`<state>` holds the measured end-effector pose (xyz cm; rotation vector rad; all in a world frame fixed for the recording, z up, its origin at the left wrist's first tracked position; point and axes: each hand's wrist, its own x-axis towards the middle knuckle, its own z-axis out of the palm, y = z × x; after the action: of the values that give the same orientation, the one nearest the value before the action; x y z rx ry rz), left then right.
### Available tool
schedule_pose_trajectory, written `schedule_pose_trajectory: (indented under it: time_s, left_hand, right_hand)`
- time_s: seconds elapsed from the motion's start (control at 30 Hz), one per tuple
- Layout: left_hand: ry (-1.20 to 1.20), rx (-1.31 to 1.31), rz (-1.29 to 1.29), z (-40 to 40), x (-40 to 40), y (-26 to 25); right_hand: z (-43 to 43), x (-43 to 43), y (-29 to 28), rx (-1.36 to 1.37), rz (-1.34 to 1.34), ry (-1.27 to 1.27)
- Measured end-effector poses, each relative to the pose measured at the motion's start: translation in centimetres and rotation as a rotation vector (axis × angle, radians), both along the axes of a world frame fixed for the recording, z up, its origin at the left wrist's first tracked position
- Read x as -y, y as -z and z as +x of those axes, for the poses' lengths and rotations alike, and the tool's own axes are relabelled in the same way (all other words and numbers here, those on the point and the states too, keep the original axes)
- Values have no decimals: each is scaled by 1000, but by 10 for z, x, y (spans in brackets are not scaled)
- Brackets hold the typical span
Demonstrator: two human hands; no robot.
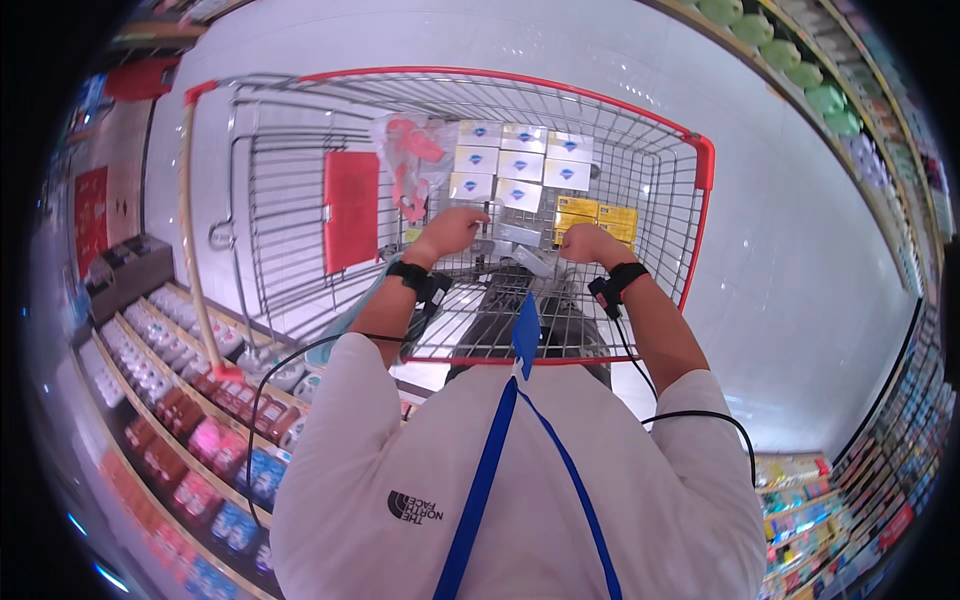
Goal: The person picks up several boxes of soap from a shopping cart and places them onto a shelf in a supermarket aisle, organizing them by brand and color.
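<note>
Both my hands are inside a wire shopping cart (600,91) with red edging. My left hand (452,231) has its fingers bent inward, below the rows of white soap boxes (520,166) with a blue mark. My right hand (590,243) is curled at the near left side of several stacked yellow boxes (598,213), partly hiding them. Whether either hand grips something is not clear. Between the hands lie pale grey packs, one flat (519,235) and one tilted (534,259). A clear plastic bag (414,161) with pink print sits left of the white boxes.
A red panel (352,213) is fixed to the cart's left end, near the handle bar (193,247). Bottle shelves (217,390) stand close on the left. More stocked shelves (806,75) line the far right. A blue lanyard (527,334) hangs over the cart's near edge; cables trail from both wrists.
</note>
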<state>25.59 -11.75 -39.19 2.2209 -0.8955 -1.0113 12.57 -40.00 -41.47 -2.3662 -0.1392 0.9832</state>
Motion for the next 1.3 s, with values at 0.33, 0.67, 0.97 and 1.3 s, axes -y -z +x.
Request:
schedule_pose_trajectory:
  time_s: [0.33, 0.67, 0.97, 1.3]
  left_hand:
    - [-996, 458, -352, -163, -146, -253]
    - [-2027, 548, -234, -558, -121, -268]
    - [-2972, 817, 34, -902, 14, -224]
    - [-2989, 847, 1316, -1121, 106, -254]
  right_hand:
    - [63, -101, -180, 44, 327, -241]
    - [-113, -306, -294, -143, 829, -796]
    - [-483, -448, -269, -317, 822, -1692]
    - [-807, -436, -302, -194, 1024, -2251]
